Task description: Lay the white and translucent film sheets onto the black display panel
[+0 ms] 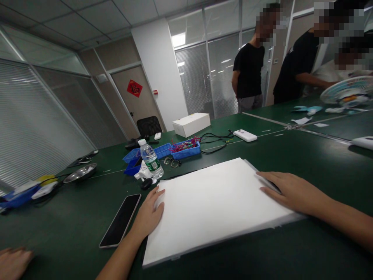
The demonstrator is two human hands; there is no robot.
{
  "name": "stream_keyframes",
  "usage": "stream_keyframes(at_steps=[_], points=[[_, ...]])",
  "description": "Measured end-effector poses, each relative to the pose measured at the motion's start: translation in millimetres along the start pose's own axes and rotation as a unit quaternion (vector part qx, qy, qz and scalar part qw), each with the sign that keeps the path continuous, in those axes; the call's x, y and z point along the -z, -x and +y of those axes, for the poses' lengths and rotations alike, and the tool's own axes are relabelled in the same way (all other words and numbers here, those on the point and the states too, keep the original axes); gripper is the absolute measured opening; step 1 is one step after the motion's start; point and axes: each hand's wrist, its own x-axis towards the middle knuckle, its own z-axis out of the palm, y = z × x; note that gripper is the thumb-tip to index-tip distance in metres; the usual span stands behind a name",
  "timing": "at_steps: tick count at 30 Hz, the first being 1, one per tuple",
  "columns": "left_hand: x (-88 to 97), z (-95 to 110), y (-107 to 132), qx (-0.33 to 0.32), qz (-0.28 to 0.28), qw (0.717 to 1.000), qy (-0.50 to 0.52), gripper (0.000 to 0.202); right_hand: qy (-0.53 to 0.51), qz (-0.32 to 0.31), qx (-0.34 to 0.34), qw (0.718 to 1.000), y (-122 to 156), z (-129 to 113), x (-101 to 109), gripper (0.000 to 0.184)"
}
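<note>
A large white sheet stack [215,206] lies flat on the green table [305,155] in front of me. My left hand [150,213] rests open on the sheet's left edge, fingers stretched toward its far corner. My right hand [287,190] lies open and flat on the sheet's right edge, fingers pointing left. Neither hand holds anything.
A black phone [121,219] lies left of my left hand. Behind are a water bottle [150,159], blue trays [163,151] with coloured clips, glasses [172,162], a white box [191,124], a white power bank [245,135] and a metal dish [80,173]. Two people [249,74] stand at the back right near a fan [348,91]. Another person's hand [13,262] shows bottom left.
</note>
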Motion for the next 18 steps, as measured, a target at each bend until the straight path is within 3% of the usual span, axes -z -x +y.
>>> stream_keyframes(at_steps=[18], points=[[-1.3,-6.6,-0.3,-0.023,-0.004,1.000,0.004,0.055,-0.024,-0.048,0.036,0.998,-0.8,3.3,-5.9,0.073]])
